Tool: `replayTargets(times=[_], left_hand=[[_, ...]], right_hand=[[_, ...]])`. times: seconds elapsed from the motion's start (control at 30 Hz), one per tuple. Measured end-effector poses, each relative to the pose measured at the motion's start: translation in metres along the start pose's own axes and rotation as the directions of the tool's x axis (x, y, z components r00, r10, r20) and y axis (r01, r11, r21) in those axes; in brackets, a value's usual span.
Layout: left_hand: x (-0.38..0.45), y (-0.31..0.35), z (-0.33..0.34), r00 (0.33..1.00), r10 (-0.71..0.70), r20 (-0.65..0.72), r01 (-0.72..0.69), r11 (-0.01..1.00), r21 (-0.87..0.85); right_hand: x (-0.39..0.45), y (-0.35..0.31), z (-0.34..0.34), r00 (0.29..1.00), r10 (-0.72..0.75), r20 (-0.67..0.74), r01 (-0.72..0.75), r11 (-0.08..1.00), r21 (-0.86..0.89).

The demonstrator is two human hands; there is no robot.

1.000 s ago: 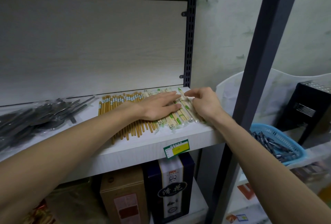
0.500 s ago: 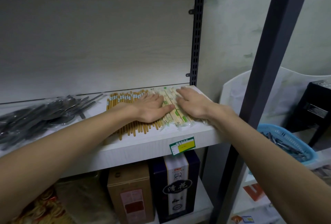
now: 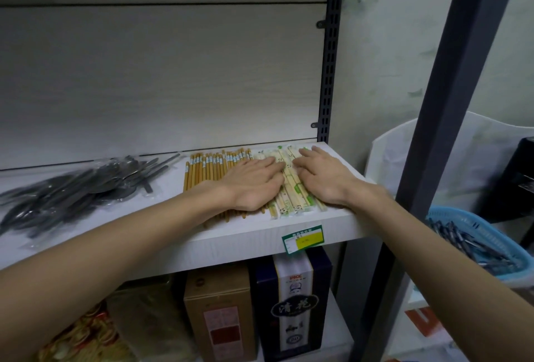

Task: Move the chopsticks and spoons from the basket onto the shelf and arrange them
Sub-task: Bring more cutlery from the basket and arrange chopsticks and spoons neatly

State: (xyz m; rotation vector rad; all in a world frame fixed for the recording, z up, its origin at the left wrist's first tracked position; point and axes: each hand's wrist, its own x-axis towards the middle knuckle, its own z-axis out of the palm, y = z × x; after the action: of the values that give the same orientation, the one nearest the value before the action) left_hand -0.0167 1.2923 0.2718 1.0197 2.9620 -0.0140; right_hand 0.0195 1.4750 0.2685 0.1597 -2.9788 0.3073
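Wrapped chopsticks point(image 3: 284, 188) under flat hands point(image 3: 291, 181).

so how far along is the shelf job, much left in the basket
Done: packed spoons, brown chopsticks and pale wrapped chopsticks lie on the shelf. In hand: left hand and right hand press flat on the chopsticks, evening them out. Left: the blue basket holds dark packed items, probably more cutlery to shelve.

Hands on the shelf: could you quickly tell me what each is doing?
Left hand: open, flat on the chopsticks.
Right hand: open, flat on the same chopsticks.
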Motion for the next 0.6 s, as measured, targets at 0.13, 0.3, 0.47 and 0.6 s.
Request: replayTargets(times=[0.13,0.3,0.47,0.6], left_hand=[[0.002,0.003,0.005,0.997,-0.049,0.053,0.049,0.999,0.015],[-0.005,0.01,-0.004,0.998,-0.021,0.065,0.016,0.997,0.075],[-0.012,0.008,0.002,0.993,-0.048,0.109,0.046,0.999,0.022],[-0.012,0.009,0.003,0.991,-0.066,0.12,0.064,0.998,0.022]], right_hand=[[0.0,-0.004,0.0,0.994,0.016,0.109,-0.022,0.999,0.049],[-0.008,-0.003,-0.001,0.994,0.016,0.105,-0.018,1.0,0.022],[-0.015,-0.005,-0.002,0.994,0.015,0.109,-0.021,0.999,0.05],[-0.02,-0.005,-0.002,0.993,0.018,0.117,-0.023,0.999,0.043]])
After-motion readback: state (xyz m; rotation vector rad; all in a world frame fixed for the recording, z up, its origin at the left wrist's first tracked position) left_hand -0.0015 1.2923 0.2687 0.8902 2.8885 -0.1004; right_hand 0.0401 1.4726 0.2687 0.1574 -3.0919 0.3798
